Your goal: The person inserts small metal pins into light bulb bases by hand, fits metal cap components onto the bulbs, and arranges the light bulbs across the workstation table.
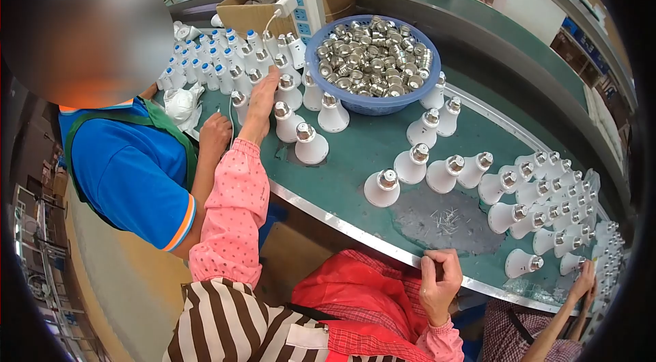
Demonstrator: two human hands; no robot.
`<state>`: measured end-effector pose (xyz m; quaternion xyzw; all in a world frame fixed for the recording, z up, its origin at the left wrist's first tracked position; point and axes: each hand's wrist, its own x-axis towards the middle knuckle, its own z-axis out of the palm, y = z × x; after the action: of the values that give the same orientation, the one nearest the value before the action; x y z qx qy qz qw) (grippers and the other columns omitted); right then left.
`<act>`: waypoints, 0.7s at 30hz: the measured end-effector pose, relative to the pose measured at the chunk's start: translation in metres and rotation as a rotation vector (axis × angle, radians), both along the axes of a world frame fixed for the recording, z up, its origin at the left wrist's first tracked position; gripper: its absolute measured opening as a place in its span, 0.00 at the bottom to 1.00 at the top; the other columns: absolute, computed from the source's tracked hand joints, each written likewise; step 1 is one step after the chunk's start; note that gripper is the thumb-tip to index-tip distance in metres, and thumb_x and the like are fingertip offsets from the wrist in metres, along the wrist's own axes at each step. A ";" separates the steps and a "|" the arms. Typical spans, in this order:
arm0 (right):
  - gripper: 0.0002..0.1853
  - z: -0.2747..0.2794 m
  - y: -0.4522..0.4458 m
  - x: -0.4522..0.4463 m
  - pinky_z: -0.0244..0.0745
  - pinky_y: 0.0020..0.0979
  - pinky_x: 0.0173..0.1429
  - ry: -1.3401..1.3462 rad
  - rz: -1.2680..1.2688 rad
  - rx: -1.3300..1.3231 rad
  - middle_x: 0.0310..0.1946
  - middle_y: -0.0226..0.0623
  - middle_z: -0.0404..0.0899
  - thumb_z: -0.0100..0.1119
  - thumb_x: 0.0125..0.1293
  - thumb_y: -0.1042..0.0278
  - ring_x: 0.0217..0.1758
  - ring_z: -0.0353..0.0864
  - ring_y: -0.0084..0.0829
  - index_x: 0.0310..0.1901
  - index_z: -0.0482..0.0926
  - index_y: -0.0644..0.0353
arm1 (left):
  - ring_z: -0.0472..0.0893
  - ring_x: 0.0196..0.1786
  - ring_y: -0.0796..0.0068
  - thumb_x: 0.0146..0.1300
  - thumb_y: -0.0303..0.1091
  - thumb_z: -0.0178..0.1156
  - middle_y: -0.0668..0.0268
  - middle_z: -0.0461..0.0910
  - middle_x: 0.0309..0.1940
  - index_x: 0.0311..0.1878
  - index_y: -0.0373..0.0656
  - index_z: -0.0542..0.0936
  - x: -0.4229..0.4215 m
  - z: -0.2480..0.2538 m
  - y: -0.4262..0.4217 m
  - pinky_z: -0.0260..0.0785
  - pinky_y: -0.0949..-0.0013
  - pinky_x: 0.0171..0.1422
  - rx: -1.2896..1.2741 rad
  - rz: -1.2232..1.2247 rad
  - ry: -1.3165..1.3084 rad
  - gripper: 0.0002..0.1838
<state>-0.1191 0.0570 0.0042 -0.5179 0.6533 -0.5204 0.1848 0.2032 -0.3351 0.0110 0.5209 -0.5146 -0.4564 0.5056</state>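
Note:
My left hand reaches out over the green table, its fingers stretched among white bulbs with silver caps; a bulb stands just right of it. What its fingertips touch is hard to make out. Near the table's front edge is my right hand, thumb and fingers curled together; whether something small sits between them cannot be seen. Beyond it lies a dark patch with thin metal pins. One bulb stands left of the pins, and several more stand to their right.
A blue basket full of metal caps stands at the back, beside a power strip and a cardboard box. A co-worker in a blue shirt is at the left. Another person's hands are at the far right.

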 end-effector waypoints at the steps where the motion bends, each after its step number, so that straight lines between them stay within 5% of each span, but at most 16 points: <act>1: 0.04 0.000 0.000 0.001 0.67 0.27 0.38 0.003 -0.008 -0.002 0.35 0.34 0.76 0.64 0.67 0.84 0.33 0.73 0.24 0.40 0.81 0.66 | 0.80 0.49 0.77 0.80 0.68 0.51 0.66 0.85 0.50 0.59 0.37 0.84 -0.001 0.003 0.000 0.72 0.69 0.54 0.036 -0.042 0.045 0.37; 6: 0.06 -0.005 -0.001 0.002 0.70 0.31 0.34 0.082 -0.031 -0.056 0.34 0.39 0.80 0.67 0.64 0.84 0.30 0.77 0.30 0.40 0.83 0.66 | 0.84 0.57 0.71 0.78 0.73 0.46 0.58 0.87 0.55 0.61 0.33 0.84 -0.007 -0.005 0.006 0.76 0.65 0.65 0.192 -0.176 0.158 0.45; 7: 0.06 -0.005 -0.001 0.003 0.70 0.31 0.34 0.085 -0.033 -0.050 0.33 0.39 0.80 0.67 0.64 0.84 0.30 0.76 0.30 0.40 0.83 0.66 | 0.82 0.60 0.64 0.76 0.77 0.41 0.49 0.85 0.60 0.67 0.27 0.79 -0.011 -0.008 0.006 0.75 0.63 0.68 0.097 -0.238 0.160 0.53; 10: 0.06 -0.004 -0.004 0.005 0.70 0.31 0.34 0.101 -0.035 -0.035 0.33 0.39 0.80 0.67 0.63 0.84 0.29 0.76 0.30 0.40 0.83 0.65 | 0.80 0.65 0.61 0.76 0.79 0.39 0.46 0.82 0.65 0.70 0.25 0.76 -0.016 -0.011 0.001 0.71 0.61 0.75 0.079 -0.364 0.194 0.55; 14: 0.07 -0.008 -0.004 0.004 0.69 0.32 0.32 0.140 -0.053 -0.037 0.32 0.40 0.80 0.67 0.62 0.85 0.27 0.76 0.32 0.40 0.83 0.65 | 0.80 0.66 0.60 0.77 0.78 0.34 0.49 0.82 0.65 0.70 0.26 0.77 -0.018 -0.009 0.007 0.67 0.59 0.78 0.127 -0.567 0.189 0.55; 21: 0.09 -0.008 -0.008 0.007 0.70 0.33 0.31 0.175 -0.092 -0.112 0.30 0.40 0.80 0.69 0.59 0.86 0.27 0.78 0.36 0.38 0.83 0.63 | 0.79 0.69 0.62 0.80 0.75 0.30 0.53 0.83 0.65 0.70 0.29 0.78 -0.067 0.004 0.067 0.64 0.61 0.75 0.115 -0.576 0.122 0.52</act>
<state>-0.1121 0.0490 -0.0038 -0.5404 0.6599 -0.5167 0.0739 0.1361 -0.2677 0.0151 0.3528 -0.5831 -0.6400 0.3549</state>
